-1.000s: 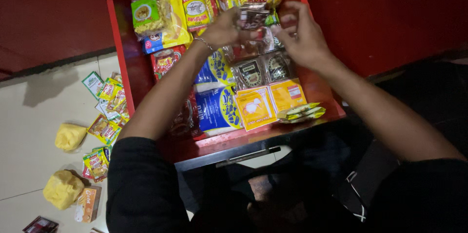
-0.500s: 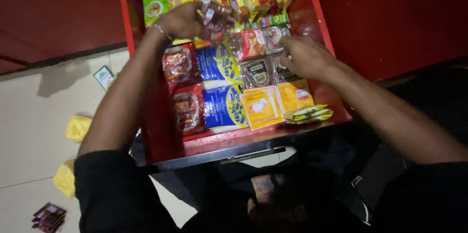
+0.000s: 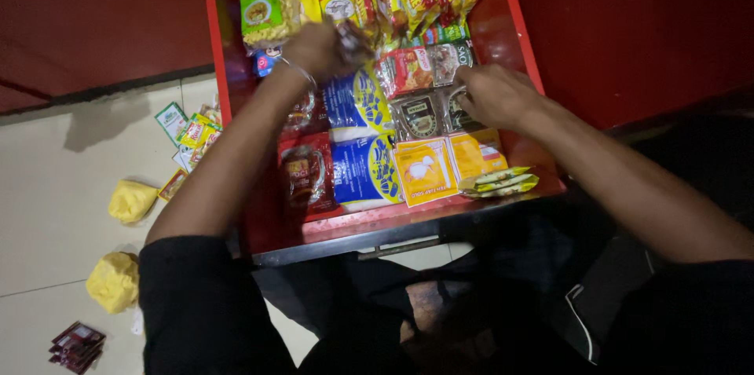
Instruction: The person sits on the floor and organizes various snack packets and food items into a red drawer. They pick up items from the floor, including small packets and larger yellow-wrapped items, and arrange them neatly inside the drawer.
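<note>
In the upper middle of the frame, the left hand (image 3: 318, 49) is curled around a small dark sachet (image 3: 351, 36) over the back of the red drawer (image 3: 220, 69). Right of centre, the right hand (image 3: 496, 96) rests fingers bent on the dark sachets (image 3: 419, 114) beside the blue packets (image 3: 363, 171).

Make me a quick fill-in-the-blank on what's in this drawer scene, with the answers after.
1. The packets lie in an open drawer coloured ____.
2. The two crumpled lumps on the floor tiles are ____.
3. The right hand rests on the dark sachets, while the ____ hand holds a small dark packet.

Missing words: red; yellow; left
</note>
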